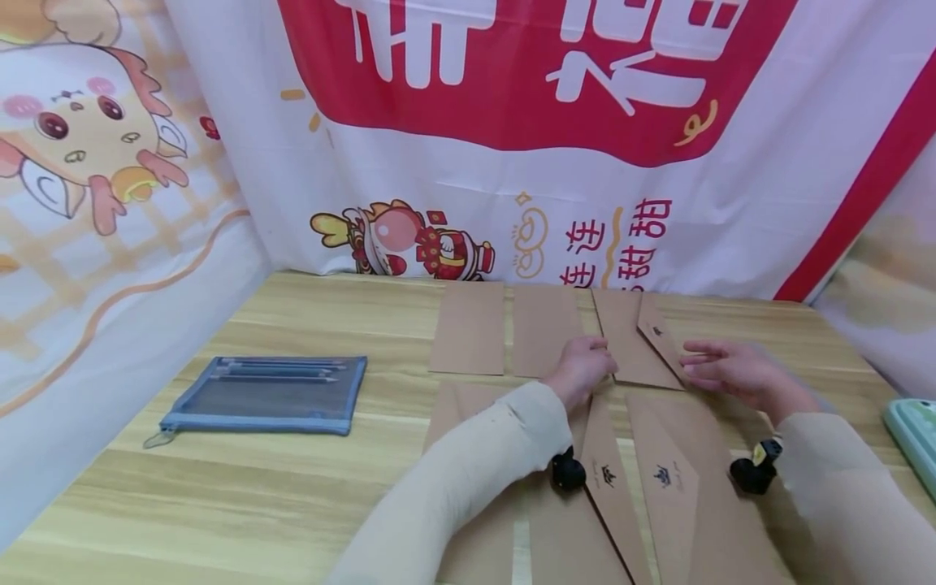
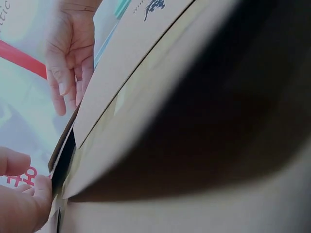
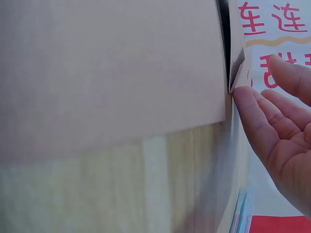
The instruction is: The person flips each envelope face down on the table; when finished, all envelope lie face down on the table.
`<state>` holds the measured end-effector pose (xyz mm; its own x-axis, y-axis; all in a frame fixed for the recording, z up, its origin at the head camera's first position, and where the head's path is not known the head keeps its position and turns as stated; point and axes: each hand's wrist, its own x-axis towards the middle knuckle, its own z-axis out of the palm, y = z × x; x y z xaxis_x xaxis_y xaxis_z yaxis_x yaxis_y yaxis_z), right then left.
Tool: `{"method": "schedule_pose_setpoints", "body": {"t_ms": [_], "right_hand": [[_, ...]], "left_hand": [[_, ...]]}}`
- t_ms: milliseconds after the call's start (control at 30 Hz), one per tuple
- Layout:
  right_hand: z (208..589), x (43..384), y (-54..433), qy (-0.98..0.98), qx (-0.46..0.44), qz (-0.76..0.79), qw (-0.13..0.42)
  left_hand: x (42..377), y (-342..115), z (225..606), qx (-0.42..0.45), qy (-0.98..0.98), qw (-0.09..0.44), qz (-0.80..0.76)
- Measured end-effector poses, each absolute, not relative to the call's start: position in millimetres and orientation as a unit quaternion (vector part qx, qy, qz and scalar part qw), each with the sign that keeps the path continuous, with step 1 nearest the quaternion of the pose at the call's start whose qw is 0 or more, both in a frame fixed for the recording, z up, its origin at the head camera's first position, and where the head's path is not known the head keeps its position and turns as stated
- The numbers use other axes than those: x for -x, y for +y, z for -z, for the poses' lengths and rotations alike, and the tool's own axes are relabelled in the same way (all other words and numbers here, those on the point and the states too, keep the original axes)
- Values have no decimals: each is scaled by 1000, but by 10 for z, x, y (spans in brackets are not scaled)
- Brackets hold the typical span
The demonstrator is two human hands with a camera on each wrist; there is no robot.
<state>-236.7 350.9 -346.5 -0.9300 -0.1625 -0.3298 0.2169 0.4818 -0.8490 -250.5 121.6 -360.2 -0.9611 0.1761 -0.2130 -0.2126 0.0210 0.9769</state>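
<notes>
Pale wood-grain tabletop (image 1: 241, 512) spreads across the lower frame before us, backed by a white cloth (image 1: 431, 171) with a large red panel and white characters at the top centre. Right of centre, we see the left hand (image 1: 582, 370), thumb parted from its lightly bent fingers, fingertips touching the left edge of a brown paper envelope (image 1: 625, 341) with a pointed flap; we see it grasping nothing. We find the right hand (image 1: 731, 372) on the envelope's other side, fingers nearly straight and thumb apart, a fingertip against its edge and nothing gripped. A small dark crown print marks the flap. Both arms wear cream long sleeves (image 1: 446, 471), each with a small black camera (image 1: 756, 467) at the wrist.

Left of that envelope, in the same far row, we count two plain brown envelopes (image 1: 468, 329). Nearer us, at the lower centre and right, lie three more brown envelopes (image 1: 709, 496), the leftmost partly covered by the left sleeve; two show crown-printed flaps.

At centre left we see a blue-edged, see-through zip pouch (image 1: 270, 406) holding several pencils (image 1: 278, 371). A pale green case (image 1: 917, 439) is cut off by the right edge. Cartoon-printed cloth (image 1: 95, 122) fills the upper left.
</notes>
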Motion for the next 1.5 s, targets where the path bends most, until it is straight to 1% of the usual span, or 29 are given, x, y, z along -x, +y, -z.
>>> {"method": "schedule_pose_setpoints", "body": {"t_ms": [233,467,800,933,1267,1500], "right_hand": [[3426,2395,3444,842,-23,500,203],[3418,2413,3326,826,-6,520,218],[3450,2440,3127,829,14,512,225],[3451,2444,3053,835,40,498,231],[3419,2427,2867,828,85,497,245],[3413,2422,2778,829,83,499,240]], "left_hand": [[2537,1248,3587,3,669,100,-736],[2569,1211,3555,-5,615,79,-784],[2569,1056,3506,-49,645,37,-762],[2557,984,3448,-73,663,24,-745],[2540,942,3287,-123,662,14,-739],[2559,940,3134,-143,693,33,-706]]}}
